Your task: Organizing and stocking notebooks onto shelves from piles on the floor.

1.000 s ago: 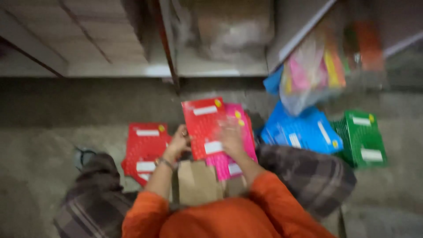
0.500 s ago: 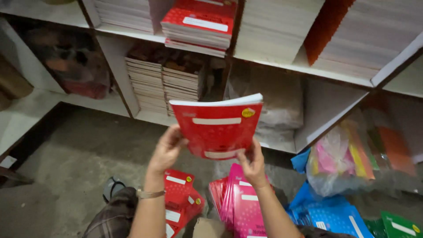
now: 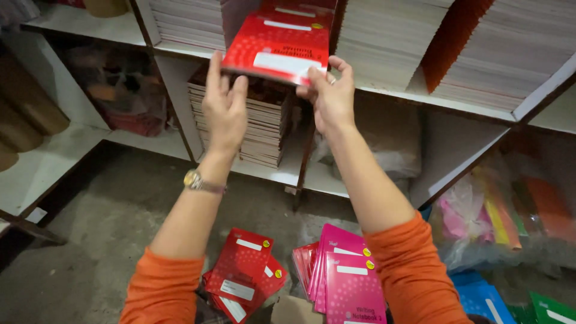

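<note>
White shelving [image 3: 420,99] packed with stacked notebooks filled the upper view, above a grey floor [image 3: 108,240]. On the floor lay a pink notebook pile [image 3: 345,279] and, just beside it, a red notebook pile [image 3: 243,276]. Both hands were raised to the shelf, holding a stack of red notebooks [image 3: 279,45] at its near edge: the left hand [image 3: 225,108] with fingers extended against its left corner, the right hand [image 3: 330,96] curled around the right corner.

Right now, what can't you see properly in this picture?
Head view only:
- Green notebook: cut off by the bottom-right edge.
- Plastic bag: contents blurred behind the film.
- Red notebooks held by left hand and right hand: top cut off by the frame.
</note>
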